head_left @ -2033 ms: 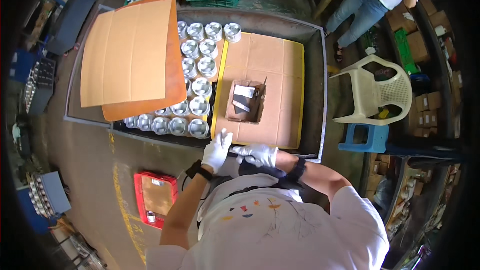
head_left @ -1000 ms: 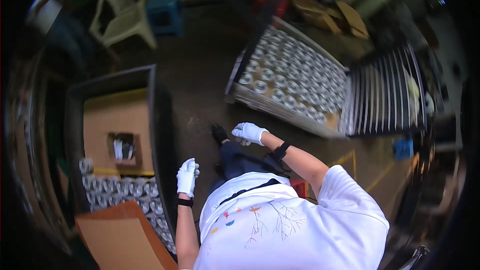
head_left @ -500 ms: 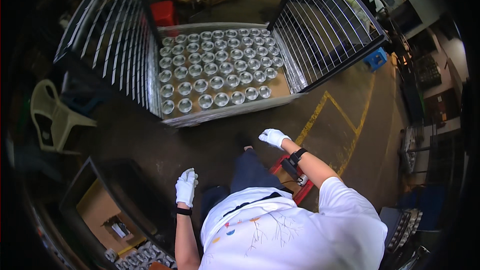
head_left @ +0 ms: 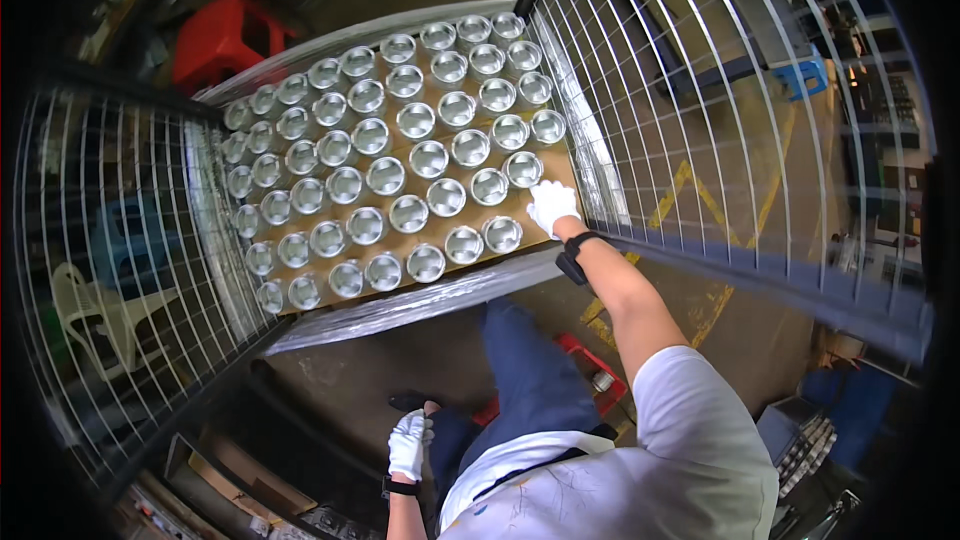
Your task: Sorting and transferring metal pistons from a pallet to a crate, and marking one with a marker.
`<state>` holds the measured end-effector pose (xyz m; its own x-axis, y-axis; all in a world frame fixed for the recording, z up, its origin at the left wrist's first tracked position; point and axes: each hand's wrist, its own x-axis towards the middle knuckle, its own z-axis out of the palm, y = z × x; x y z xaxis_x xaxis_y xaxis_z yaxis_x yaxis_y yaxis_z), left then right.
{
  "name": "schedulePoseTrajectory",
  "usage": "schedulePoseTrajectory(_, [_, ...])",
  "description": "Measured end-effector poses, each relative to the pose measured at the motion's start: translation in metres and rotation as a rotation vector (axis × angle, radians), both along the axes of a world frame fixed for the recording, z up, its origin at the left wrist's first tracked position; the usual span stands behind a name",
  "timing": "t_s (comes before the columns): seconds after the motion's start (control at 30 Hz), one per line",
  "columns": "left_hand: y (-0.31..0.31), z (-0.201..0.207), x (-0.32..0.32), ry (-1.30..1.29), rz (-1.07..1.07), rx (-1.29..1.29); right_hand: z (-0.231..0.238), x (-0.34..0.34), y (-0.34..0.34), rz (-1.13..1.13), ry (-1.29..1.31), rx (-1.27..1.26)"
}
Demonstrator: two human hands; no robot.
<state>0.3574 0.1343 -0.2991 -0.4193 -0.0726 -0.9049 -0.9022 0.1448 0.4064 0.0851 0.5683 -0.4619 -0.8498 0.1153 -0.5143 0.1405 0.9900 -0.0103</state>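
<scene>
A wire cage pallet holds several shiny round metal cans [head_left: 400, 165] standing in rows on a brown cardboard sheet [head_left: 560, 172]. My right hand [head_left: 551, 206], in a white glove with a black wrist band, reaches onto the near right corner of that sheet, right next to the nearest cans; whether it grips anything is hidden. My left hand [head_left: 408, 445], also gloved in white, hangs low by my hip with fingers loosely curled and nothing in it.
Wire mesh walls [head_left: 700, 130] rise at right and left [head_left: 120, 240] of the cage. A red stool [head_left: 222, 32] stands behind it, a white plastic chair [head_left: 90, 310] at left. A red pallet jack part [head_left: 590, 370] sits by my leg, on a floor with yellow lines.
I have turned from the cardboard-lined crate to the wire cage of cans. My right hand has stretched forward onto its near right corner. My left hand has dropped to my side.
</scene>
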Motion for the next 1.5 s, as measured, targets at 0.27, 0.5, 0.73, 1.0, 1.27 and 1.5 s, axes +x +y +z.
schedulePoseTrajectory(0.27, [0.087,0.005,-0.091,0.012,-0.009,-0.008,-0.093,-0.046,0.023,0.198,0.055,0.145])
schedulePoseTrajectory(0.5, [0.091,0.036,-0.116,0.044,0.031,-0.069,-0.032,-0.029,0.044,-0.05,-0.191,-0.091])
schedulePoseTrajectory(0.73, [0.11,0.065,-0.154,0.244,-0.045,0.049,0.043,0.05,0.053,-0.841,-0.113,-1.278])
schedulePoseTrajectory(1.0, [0.13,0.087,-0.215,0.33,-0.032,0.304,0.167,0.032,-0.026,-0.693,-0.005,-1.684])
schedulePoseTrajectory(1.27, [0.125,0.097,-0.244,0.257,-0.03,0.64,0.233,0.022,-0.087,-0.49,0.101,-1.675])
schedulePoseTrajectory(1.5, [0.105,0.127,-0.247,-0.004,0.077,0.886,0.25,0.041,-0.13,-1.051,-0.225,-2.099])
